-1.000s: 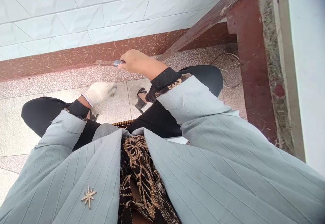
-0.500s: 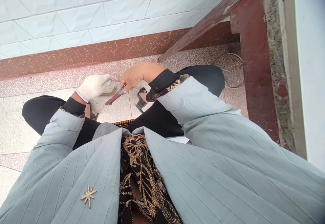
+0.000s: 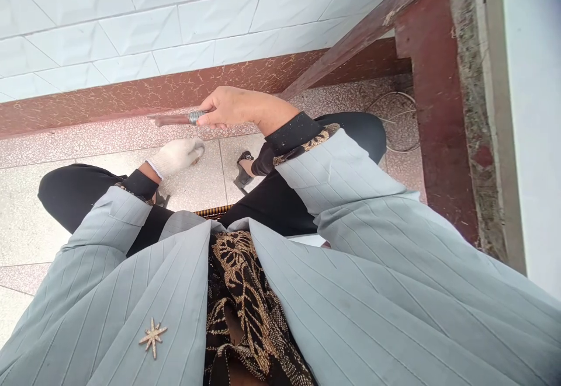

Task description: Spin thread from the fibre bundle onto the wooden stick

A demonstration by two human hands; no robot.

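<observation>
My right hand [image 3: 225, 107], bare, is closed round a short brown stick-like tool [image 3: 170, 120]. Silvery wire [image 3: 196, 117] is wound about the tool beside my fingers, and its narrow end points left. I cannot make out what kind of tool it is. Lower and to the left, my left hand [image 3: 175, 157] wears a white knitted glove and has its fingers curled shut. A small brown bit shows at the gloved fingertips; the rest is hidden. The two hands are apart, both above the floor between my knees.
A white tiled wall [image 3: 214, 15] with a reddish-brown skirting [image 3: 175, 91] runs in front. A slanting wooden bar [image 3: 346, 41] and a dark red panel [image 3: 442, 123] stand at the right. A pale cable [image 3: 405, 149] lies on the speckled floor [image 3: 33, 205].
My right hand has lifted toward the wall, and its tool has swung from pointing down-left to nearly level. My gloved left hand has shifted slightly right and nearer my body.
</observation>
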